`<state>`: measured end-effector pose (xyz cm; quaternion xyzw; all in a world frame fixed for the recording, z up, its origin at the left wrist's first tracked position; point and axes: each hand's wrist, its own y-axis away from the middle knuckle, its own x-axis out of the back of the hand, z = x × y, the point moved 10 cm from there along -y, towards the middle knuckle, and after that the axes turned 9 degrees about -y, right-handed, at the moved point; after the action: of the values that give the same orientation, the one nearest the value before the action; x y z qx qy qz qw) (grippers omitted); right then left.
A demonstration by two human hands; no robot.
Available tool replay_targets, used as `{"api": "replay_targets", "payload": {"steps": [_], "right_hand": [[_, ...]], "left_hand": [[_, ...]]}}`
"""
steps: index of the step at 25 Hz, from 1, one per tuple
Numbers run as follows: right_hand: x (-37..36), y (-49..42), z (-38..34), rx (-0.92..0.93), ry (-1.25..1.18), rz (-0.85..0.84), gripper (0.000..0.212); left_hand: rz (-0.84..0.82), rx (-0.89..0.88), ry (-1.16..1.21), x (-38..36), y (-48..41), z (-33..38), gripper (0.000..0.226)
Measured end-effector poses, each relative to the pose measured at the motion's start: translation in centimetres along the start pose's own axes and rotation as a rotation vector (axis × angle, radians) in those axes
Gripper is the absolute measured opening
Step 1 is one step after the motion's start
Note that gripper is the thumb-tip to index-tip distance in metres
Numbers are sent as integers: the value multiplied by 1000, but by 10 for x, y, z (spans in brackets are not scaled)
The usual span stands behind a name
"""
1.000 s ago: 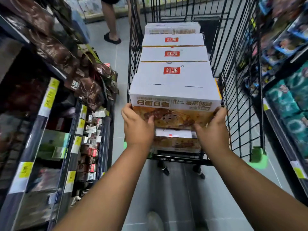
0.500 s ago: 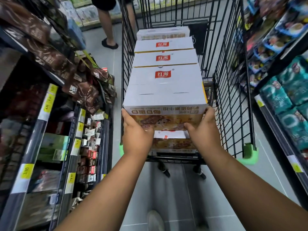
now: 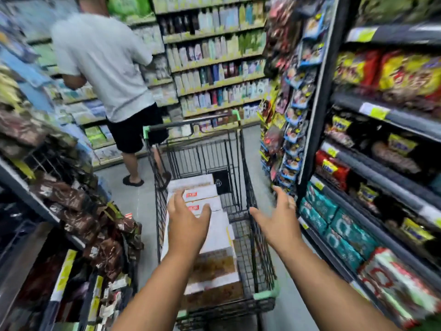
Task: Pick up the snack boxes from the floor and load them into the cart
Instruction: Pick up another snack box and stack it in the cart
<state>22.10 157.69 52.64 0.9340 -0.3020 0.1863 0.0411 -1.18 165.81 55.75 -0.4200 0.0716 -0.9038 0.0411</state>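
Mid-frame, the left hand [image 3: 188, 225] hung spread and empty over the snack boxes [image 3: 218, 237] in the cart [image 3: 265, 295]. The right hand [image 3: 279, 223], equally open and empty, hung over its right wall.

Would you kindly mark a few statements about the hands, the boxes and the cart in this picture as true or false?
1. Both hands are open and hold nothing. True: the left hand and the right hand hover with spread fingers.
2. The snack boxes lie on the floor. False: the snack boxes are stacked inside the cart.
3. A person in a grey shirt stands beyond the cart, to its left. True: the person faces the shelves there.
4. The boxes' tops are black. False: they are white with red labels.
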Motion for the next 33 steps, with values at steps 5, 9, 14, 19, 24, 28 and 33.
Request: {"api": "replay_targets", "payload": {"steps": [5,9,14,19,24,28,33], "right_hand": [[163,12,-125,149,-40,263,76],[274,67,-183,165,-99,497,71],[349,184,-185,84,-109,797,81],[411,340,-156,-33,-48,1098,80],[459,537,-132,-156,-8,1410,83],[477,684,-119,-247,39,1589,90],[504,850,-117,-318,107,1743,85]], "left_hand": [[-13,-328,203,59,7,179,66],[-156,-585,333,85,55,299,66],[-378,-886,441,91,165,382,71],[-682,-1117,515,91,318,420,72],[-965,-1293,594,109,495,421,72],[-1126,-1412,610,132,630,415,74],[-1305,-1522,687,179,806,403,75]]}}
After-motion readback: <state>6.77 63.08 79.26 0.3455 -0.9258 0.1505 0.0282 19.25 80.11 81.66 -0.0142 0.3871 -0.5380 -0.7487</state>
